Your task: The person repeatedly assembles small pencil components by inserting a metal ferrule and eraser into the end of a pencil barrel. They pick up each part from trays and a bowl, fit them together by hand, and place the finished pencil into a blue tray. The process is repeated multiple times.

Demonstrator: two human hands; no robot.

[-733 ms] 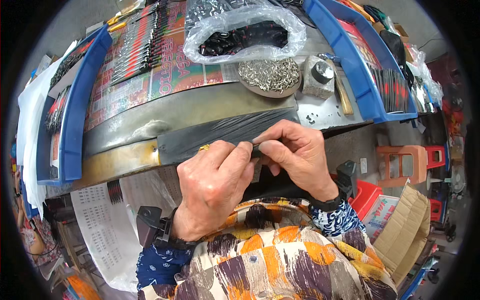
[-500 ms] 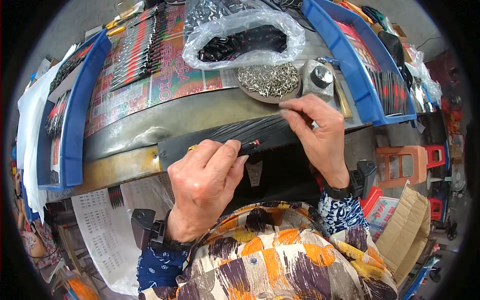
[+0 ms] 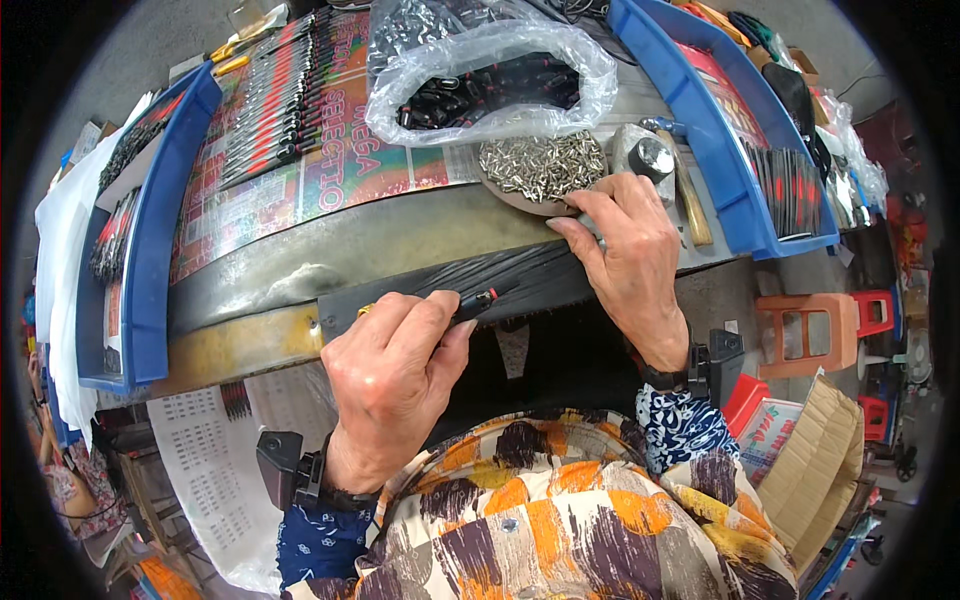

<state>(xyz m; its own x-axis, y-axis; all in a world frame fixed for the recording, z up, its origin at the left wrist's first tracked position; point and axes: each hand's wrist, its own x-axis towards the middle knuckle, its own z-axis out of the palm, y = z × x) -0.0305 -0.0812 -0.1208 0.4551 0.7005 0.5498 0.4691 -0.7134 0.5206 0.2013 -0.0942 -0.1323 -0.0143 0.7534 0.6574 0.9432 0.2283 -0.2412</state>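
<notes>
- Where left hand (image 3: 390,370) pinches it, thin black rod with red band (image 3: 478,300): light, stiff, slippery; grip near band.
- Right hand (image 3: 625,255), fingers loosely open, empty, rests by dish of small silver metal pieces (image 3: 540,165).

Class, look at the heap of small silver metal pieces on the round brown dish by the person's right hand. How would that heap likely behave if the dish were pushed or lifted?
The metal pieces lie loose and heaped, so they would probably slide and spill. The dish looks shallow, so tilting likely loses some. Being small, shiny and tube-like, each may roll and slip from the right hand.

pins dish (image 3: 541,166) behind strip (image 3: 500,285), bag (image 3: 490,75) beyond
</notes>
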